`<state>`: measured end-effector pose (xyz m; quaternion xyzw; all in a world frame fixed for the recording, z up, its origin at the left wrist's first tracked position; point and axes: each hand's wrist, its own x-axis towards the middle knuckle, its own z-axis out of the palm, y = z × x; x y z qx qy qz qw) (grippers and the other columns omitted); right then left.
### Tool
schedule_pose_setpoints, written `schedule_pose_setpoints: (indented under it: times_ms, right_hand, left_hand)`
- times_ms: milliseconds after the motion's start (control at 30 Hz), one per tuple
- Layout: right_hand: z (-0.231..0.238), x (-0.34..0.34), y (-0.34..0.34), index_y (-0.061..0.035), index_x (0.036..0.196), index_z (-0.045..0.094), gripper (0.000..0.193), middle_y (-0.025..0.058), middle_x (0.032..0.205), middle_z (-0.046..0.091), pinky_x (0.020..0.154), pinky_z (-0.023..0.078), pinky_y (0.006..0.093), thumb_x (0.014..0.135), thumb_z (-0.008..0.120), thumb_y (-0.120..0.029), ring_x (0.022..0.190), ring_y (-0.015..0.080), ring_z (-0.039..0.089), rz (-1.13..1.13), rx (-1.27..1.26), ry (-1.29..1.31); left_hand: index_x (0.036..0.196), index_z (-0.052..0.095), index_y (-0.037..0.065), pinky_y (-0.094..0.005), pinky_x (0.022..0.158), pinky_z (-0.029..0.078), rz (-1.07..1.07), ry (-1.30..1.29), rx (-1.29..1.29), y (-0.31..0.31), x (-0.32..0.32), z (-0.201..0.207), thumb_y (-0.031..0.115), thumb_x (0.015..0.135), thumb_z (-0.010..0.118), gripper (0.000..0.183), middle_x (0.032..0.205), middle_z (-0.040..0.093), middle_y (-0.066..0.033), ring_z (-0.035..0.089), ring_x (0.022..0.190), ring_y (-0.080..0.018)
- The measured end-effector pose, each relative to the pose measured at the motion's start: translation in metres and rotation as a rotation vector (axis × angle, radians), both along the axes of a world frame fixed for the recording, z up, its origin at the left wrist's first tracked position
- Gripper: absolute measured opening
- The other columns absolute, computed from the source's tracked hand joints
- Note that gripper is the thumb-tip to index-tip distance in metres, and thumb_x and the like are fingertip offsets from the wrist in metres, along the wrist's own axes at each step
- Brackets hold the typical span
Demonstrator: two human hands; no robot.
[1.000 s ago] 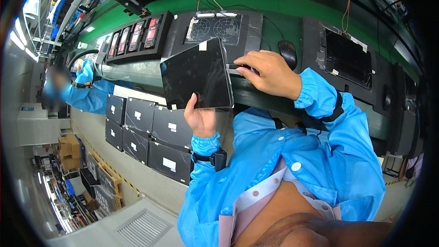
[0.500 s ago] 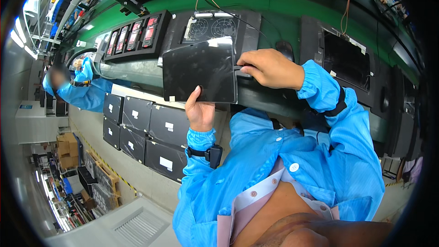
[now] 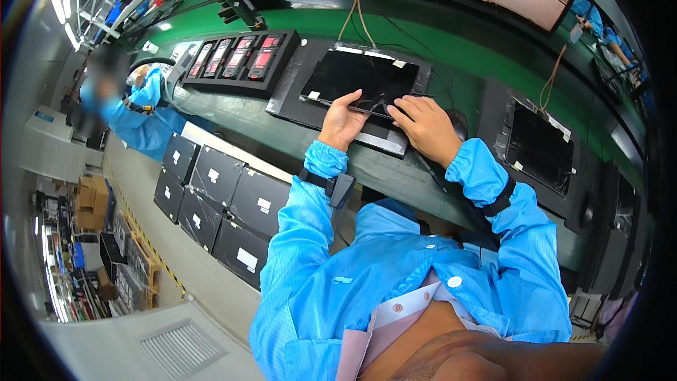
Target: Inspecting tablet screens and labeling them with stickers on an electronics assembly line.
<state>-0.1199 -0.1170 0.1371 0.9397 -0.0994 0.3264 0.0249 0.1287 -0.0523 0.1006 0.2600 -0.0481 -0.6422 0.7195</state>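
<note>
A glossy black screen panel [image 3: 363,81] lies on a black fixture [image 3: 289,92], with pale tabs at its corners and edge. At the panel's near edge, my left hand [image 3: 343,123] grips it, thumb on top and the other fingers partly hidden below. My right hand [image 3: 430,130] is closed on the near right corner, its bent fingertips on the edge. A thin dark stick-like thing [image 3: 429,169] lies beside my right wrist; its kind is unclear.
A black tray [image 3: 236,60] of red-labelled devices stands left of the fixture. Another screen panel [image 3: 539,144] rests in a fixture to the right. Black flat cases [image 3: 218,176] are set out at lower left. Cables [image 3: 356,7] hang behind. A co-worker [image 3: 144,116] sits at far left.
The panel was held up, tilted, over the fixture; it now lies on it. My right hand has left the small dark piece at the panel's side and moved to its near corner.
</note>
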Motion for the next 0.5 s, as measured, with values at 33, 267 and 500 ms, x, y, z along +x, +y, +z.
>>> schedule_pose_setpoints:
  times_ms: [33, 267, 500]
  right_hand:
    - [-0.004, 0.000, -0.002, -0.0067, 0.134, 0.073, 0.042, 0.0123, 0.132, 0.072, 0.107, 0.052, 0.0467, 0.095, 0.078, -0.021, 0.128, 0.0318, 0.066, 0.009, -0.033, 0.005]
    - [-0.026, 0.000, 0.001, -0.0059, 0.135, 0.072, 0.041, 0.0125, 0.135, 0.068, 0.108, 0.051, 0.0465, 0.095, 0.074, -0.017, 0.131, 0.0326, 0.064, -0.001, 0.025, 0.079]
    - [0.015, 0.009, 0.019, -0.0062, 0.136, 0.071, 0.044, 0.0146, 0.141, 0.066, 0.113, 0.048, 0.0491, 0.098, 0.079, -0.028, 0.136, 0.0376, 0.060, 0.034, 0.121, 0.118]
  left_hand:
    - [0.127, 0.068, -0.006, -0.0509, 0.116, 0.056, -0.002, 0.012, 0.066, 0.003, 0.001, 0.007, 0.010, 0.107, 0.070, 0.025, 0.132, 0.074, -0.0219, 0.071, 0.123, -0.0373]
    - [0.118, 0.074, -0.002, -0.0370, 0.080, 0.061, -0.127, -1.114, 0.421, 0.078, 0.008, 0.039, 0.031, 0.106, 0.078, 0.035, 0.101, 0.080, -0.0131, 0.077, 0.091, -0.0232]
    - [0.110, 0.078, 0.000, -0.0300, 0.078, 0.054, 0.626, -1.672, 0.270, 0.187, -0.015, 0.003, 0.009, 0.102, 0.078, 0.012, 0.098, 0.073, -0.0072, 0.069, 0.085, -0.0149]
